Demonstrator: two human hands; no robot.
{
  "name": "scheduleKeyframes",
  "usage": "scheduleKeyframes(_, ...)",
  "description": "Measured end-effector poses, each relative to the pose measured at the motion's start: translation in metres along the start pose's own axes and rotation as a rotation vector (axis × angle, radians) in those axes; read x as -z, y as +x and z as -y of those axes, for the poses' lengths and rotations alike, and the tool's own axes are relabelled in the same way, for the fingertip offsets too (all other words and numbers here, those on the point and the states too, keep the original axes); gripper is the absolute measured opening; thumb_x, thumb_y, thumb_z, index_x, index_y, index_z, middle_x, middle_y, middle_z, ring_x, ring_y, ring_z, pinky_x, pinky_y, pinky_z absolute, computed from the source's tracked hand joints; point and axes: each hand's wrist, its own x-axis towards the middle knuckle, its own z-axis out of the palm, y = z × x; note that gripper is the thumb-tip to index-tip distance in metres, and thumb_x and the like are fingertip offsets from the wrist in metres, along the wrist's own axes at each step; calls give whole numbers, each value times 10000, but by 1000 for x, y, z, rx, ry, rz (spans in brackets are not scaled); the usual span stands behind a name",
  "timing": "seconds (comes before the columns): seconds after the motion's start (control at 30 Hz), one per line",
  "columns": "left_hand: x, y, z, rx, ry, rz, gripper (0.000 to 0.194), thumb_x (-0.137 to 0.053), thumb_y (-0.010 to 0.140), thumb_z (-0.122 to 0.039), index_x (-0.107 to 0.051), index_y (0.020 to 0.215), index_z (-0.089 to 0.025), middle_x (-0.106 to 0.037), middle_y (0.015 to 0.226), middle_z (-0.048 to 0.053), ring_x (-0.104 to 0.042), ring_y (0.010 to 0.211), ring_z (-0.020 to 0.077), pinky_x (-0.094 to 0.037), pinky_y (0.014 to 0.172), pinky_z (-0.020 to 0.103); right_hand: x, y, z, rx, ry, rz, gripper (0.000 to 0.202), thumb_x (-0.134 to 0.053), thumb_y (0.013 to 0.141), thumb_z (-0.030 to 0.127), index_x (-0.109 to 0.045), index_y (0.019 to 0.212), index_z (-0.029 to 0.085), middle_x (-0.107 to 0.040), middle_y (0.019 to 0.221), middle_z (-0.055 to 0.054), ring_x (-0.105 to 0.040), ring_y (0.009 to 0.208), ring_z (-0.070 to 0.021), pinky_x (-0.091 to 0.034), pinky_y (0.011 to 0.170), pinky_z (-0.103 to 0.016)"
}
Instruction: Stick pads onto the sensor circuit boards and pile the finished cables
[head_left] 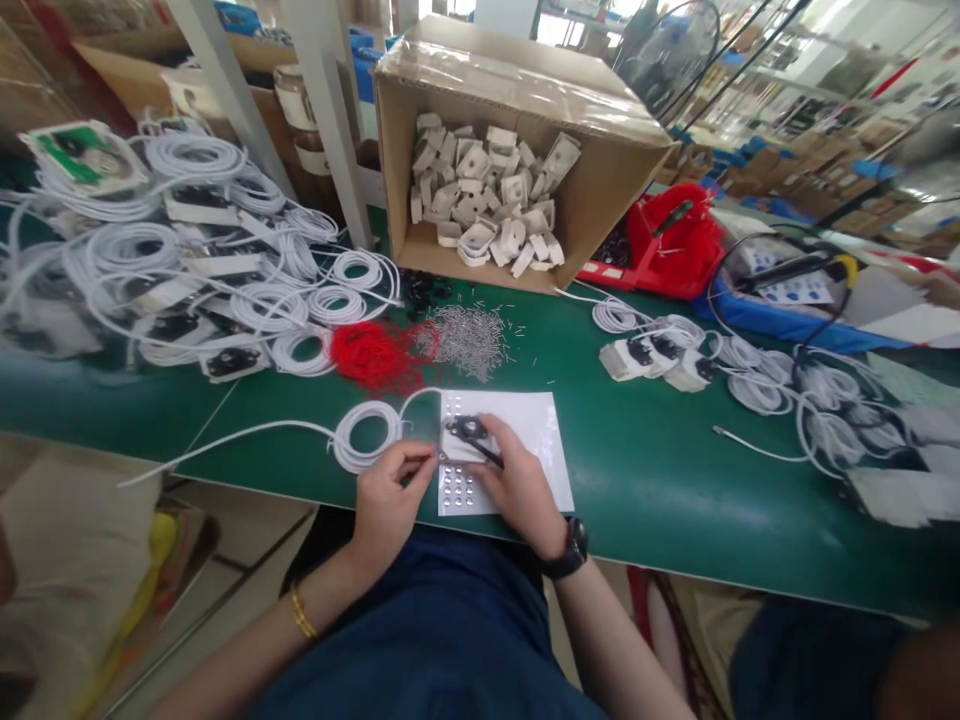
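My right hand [521,490], with a black watch on the wrist, grips a small white plastic housing [459,447] with a black round part [471,428] on top, over a white sheet [551,450]. My left hand [394,490] pinches thumb and forefinger together at the housing's left end; anything between the fingertips is too small to make out. Rows of small round shiny dots [458,487] line the sheet's left side. A coil of white cable [337,440] lies left of the sheet, and its upper end runs toward the housing.
Behind my hands are a pile of small metal screws [472,340] and red bands [371,358]. A cardboard box [517,70] of white housings stands beyond. Coiled cables with housings [202,160] heap at left, more coils [757,390] at right. A red bin [667,245] sits behind.
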Motion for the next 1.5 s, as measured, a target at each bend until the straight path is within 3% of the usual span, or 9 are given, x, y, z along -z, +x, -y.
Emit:
scheduleKeyframes(0.2,7,12,-1,-375,307,124,114,-552,857,-184,-659,817,-178,-697,840,39,-647,804,148,-509,773,271,-1,1,-2,-3,6,4,558,-577,828,150,-384,1344,238,-488,1346,-90,-465,1247,-218,-450,1002,-386)
scheduleKeyframes(0.5,13,15,8,-509,346,207,95,-557,867,-192,-650,861,-179,-693,855,46,-637,827,150,-499,786,270,0,1,-1,-1,-1,5,548,-569,844,174,-375,1352,242,-481,1351,-83,-462,1250,-216,-455,999,-382)
scheduleKeyframes(0.73,13,30,-4,-298,324,361,106,-624,814,-243,-633,730,-179,-654,741,12,-604,703,139,-466,675,248,1,1,2,1,-8,5,559,-572,842,178,-372,1359,248,-479,1356,-88,-473,1241,-223,-466,988,-389)
scheduleKeyframes(0.83,11,36,-10,-154,303,384,117,-655,770,-233,-606,681,-176,-619,657,-14,-566,610,124,-435,589,229,2,1,3,2,-3,-3,568,-579,836,173,-373,1359,250,-484,1350,-88,-480,1236,-226,-472,980,-393)
scheduleKeyframes(0.97,11,35,-15,-95,309,399,124,-643,763,-233,-576,677,-175,-584,630,-26,-539,584,118,-410,553,219,1,1,2,0,-6,-3,573,-588,827,165,-379,1354,247,-488,1346,-86,-481,1236,-226,-472,982,-386)
scheduleKeyframes(1.17,26,20,-16,-161,373,244,109,-575,830,-282,-541,850,-181,-580,750,-5,-546,635,124,-454,636,244,1,0,1,11,-13,1,556,-581,838,176,-376,1351,236,-483,1355,-85,-466,1249,-214,-455,1002,-375)
scheduleKeyframes(1.27,46,19,-15,-239,532,14,190,-517,864,-322,-535,971,-165,-578,890,49,-562,730,158,-468,692,276,4,2,3,6,-17,7,558,-587,820,163,-389,1338,234,-495,1341,-87,-477,1240,-222,-457,998,-381)
scheduleKeyframes(1.33,61,23,-14,-200,769,-121,335,-521,853,-394,-508,1061,-131,-561,962,94,-574,817,214,-472,713,320,8,5,4,-11,-44,35,567,-602,799,162,-400,1324,238,-517,1313,-83,-513,1201,-232,-468,981,-395)
scheduleKeyframes(1.5,80,40,-12,-19,1186,12,382,-474,847,-481,-563,965,-128,-549,991,122,-612,822,259,-463,669,339,21,18,9,48,-190,163,629,-640,770,188,-375,1338,235,-514,1312,-94,-553,1142,-260,-480,946,-434)
